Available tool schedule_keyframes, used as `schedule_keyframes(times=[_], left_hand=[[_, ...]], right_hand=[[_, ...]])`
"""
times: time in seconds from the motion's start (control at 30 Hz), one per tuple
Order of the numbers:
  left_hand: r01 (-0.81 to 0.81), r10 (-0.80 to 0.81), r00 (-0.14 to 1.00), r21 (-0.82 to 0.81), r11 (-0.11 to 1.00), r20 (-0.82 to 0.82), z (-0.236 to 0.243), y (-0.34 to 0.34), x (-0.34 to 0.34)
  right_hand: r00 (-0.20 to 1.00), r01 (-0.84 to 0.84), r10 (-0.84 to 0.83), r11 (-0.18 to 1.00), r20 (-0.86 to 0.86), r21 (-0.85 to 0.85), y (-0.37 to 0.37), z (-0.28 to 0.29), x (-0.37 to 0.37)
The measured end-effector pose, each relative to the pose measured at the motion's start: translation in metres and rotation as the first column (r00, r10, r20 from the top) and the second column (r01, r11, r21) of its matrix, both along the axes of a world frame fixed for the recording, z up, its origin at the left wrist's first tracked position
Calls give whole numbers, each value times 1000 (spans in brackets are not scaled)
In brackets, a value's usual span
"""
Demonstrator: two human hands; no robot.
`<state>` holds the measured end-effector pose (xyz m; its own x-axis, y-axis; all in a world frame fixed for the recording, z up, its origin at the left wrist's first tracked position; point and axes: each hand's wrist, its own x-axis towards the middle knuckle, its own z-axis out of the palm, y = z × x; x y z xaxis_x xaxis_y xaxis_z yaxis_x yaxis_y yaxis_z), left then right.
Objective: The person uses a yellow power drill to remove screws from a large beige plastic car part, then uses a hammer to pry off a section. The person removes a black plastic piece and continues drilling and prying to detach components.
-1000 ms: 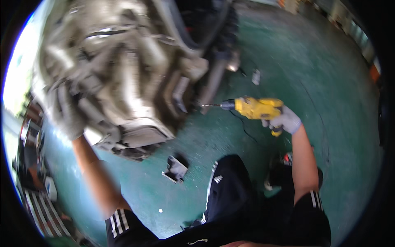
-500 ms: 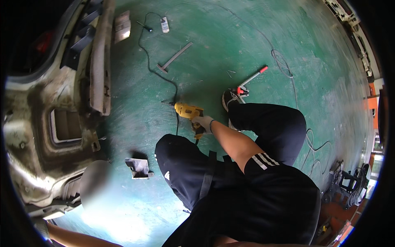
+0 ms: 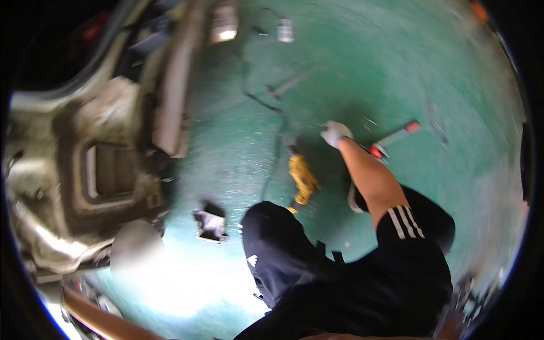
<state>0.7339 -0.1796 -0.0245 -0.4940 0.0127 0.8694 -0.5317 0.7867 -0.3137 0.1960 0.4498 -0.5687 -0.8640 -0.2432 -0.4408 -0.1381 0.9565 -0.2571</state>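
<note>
My right hand (image 3: 335, 134), in a pale glove, is down at the green floor with its fingers drawn together in a pinch. A tiny thin piece shows at the fingertips, too blurred to name. Behind that hand a yellow power drill (image 3: 303, 178) lies on the floor, chuck pointing away from me. My left forearm (image 3: 107, 324) stretches to the lower left, beside the car body (image 3: 51, 226); the hand at its end is too dark and cut off to read. A long-armed hand tool with a red grip (image 3: 396, 139) lies right of my right hand.
A small metal bracket-like box (image 3: 211, 225) sits on the floor left of my knee. Farther off are a T-shaped metal bar (image 3: 292, 83), a dark cord (image 3: 263, 102) and a white box-like thing (image 3: 285, 30). Thin slivers (image 3: 370, 120) lie near the red-gripped tool.
My right hand has let go of the drill, which now lies on the floor turned lengthwise, and has reached forward and right to a small piece. The view has swung, blurring things.
</note>
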Motion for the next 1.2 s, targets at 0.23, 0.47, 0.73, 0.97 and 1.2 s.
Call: schedule_keyframes(times=[0.23, 0.47, 0.73, 0.97, 1.2], left_hand=[[567, -110, 738, 523, 636, -665, 42, 63, -17], [383, -142, 870, 466, 798, -472, 46, 95, -21], [239, -111, 926, 331, 913, -361, 39, 92, -47], [-83, 79, 996, -101, 991, -46, 50, 104, -21], [186, -118, 943, 198, 963, -311, 46, 116, -49]], right_hand=[[973, -228, 228, 973, -19, -24, -119, -18, -98], [883, -350, 394, 915, -255, 201, -206, -85, -147], [833, -416, 545, 731, -96, 541, -121, -90, -136], [923, -342, 233, 861, -306, -376, -82, 42, -54], [985, -168, 69, 138, -160, -976, -168, 396, 149]])
